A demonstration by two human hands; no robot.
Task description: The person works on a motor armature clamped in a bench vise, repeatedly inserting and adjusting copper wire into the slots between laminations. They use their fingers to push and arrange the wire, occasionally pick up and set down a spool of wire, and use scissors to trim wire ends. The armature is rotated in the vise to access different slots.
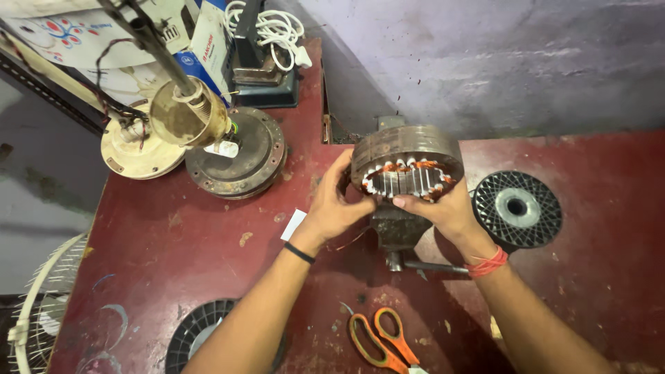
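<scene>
Standing over a worn red workbench (173,235), we hold a round motor stator (406,163) with copper windings above its middle, over a small dark vise (398,228). Our left hand (336,208) grasps the stator's left edge, fingers curled against its rim; our right hand (447,211) grips its near right edge, thumb pressed on the winding face. At far left, a rusty fan motor housing (239,163) lies flat on the bench, with a brass-coloured motor on a rod (188,112) hanging just over it. A black plastic spool (517,208) rests right of the stator, near our right hand. Orange-handled scissors (379,339) lie at the near edge, between our forearms.
</scene>
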